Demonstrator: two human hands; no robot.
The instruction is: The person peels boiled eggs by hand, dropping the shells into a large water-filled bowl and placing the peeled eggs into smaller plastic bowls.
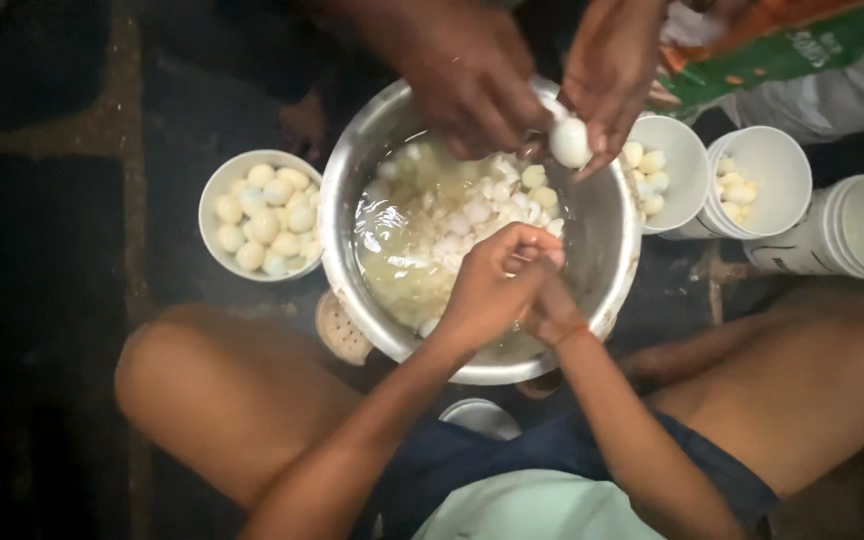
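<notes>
Over the steel bowl (607,235) of water and shell bits, the left hand (487,290) and right hand (552,310) clench together on a small egg, mostly hidden, kept above the bowl so peelings drop in. Across the bowl, another person's 2 hands pinch a peeled egg (569,142). Left of the bowl a white tub (214,190) collects peeled eggs.

Shiny steel basin (607,235) – wet inside, matt white plastic tubs (214,195), smooth glossy peeled eggs (264,222), glossy printed plastic bag (782,50)
</notes>
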